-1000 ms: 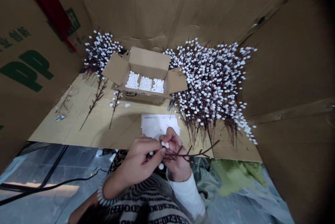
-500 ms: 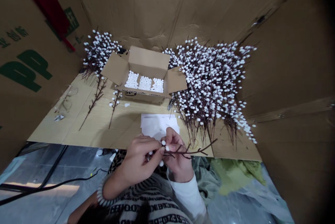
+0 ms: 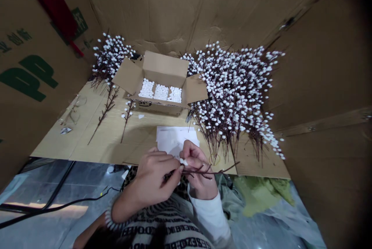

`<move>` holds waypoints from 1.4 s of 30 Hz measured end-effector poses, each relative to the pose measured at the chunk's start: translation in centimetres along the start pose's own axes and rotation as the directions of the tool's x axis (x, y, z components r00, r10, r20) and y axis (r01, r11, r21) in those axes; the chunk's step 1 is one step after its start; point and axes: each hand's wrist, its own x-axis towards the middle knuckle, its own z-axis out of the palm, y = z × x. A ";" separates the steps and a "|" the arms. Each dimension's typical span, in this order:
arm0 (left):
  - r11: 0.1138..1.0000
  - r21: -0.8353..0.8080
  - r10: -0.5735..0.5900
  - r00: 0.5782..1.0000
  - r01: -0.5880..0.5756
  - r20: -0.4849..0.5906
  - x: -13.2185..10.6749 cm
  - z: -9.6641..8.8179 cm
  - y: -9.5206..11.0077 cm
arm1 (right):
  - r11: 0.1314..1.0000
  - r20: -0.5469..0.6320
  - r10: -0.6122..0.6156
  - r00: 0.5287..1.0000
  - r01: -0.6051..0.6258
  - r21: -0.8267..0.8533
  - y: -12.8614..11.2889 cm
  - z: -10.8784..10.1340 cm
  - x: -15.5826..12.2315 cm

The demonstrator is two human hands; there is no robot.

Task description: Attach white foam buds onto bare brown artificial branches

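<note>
Close together, the left hand (image 3: 154,175) pinches a brown twig (image 3: 216,171) while the right hand (image 3: 199,169) nips a white bead (image 3: 183,161) against it. Just beyond them lie white paper (image 3: 174,137), an open carton (image 3: 162,71) of beads and, further right, heaped beaded branches (image 3: 235,90).

Both the left hand (image 3: 151,175) and right hand (image 3: 197,171) pinch a brown twig (image 3: 215,171) with a white bud (image 3: 183,161).

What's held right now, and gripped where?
A brown twig, in both hands: left hand pinches its branched end, right hand backs the stem and pinches a white bead at its fingertips.
</note>
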 end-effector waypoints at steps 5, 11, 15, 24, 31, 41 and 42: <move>0.999 -0.049 -0.024 1.000 0.023 -0.008 0.1 0.3 0.1 | 0.997 -0.049 -0.051 0.998 0.047 -0.069 0.2 0.1 0.1; 0.984 -0.174 -0.034 0.998 0.026 -0.047 -0.1 0.5 0.0 | 0.998 0.053 -0.055 0.997 0.054 0.027 0.6 -0.2 0.2; 0.980 -0.198 -0.038 0.998 0.027 -0.053 -0.1 0.5 -0.1 | 0.997 0.028 -0.071 0.997 0.070 0.013 1.1 -0.4 0.2; 0.977 -0.213 -0.022 0.999 0.013 -0.040 0.0 0.4 -0.1 | 0.994 -0.007 -0.107 0.994 0.106 -0.023 1.3 0.0 0.1; 0.980 -0.200 -0.011 1.000 0.008 -0.016 0.0 0.3 0.0 | 0.996 -0.038 -0.090 0.995 0.090 -0.006 1.4 0.0 0.0; 0.914 -0.394 -0.117 0.993 0.098 -0.023 -0.1 0.8 -1.3 | 0.993 -0.106 -0.088 0.990 0.097 0.074 0.8 0.3 0.6; 0.904 -0.407 -0.160 0.986 0.129 -0.041 -0.2 0.9 -1.4 | 0.991 -0.132 -0.067 0.989 0.080 0.103 0.8 0.2 0.8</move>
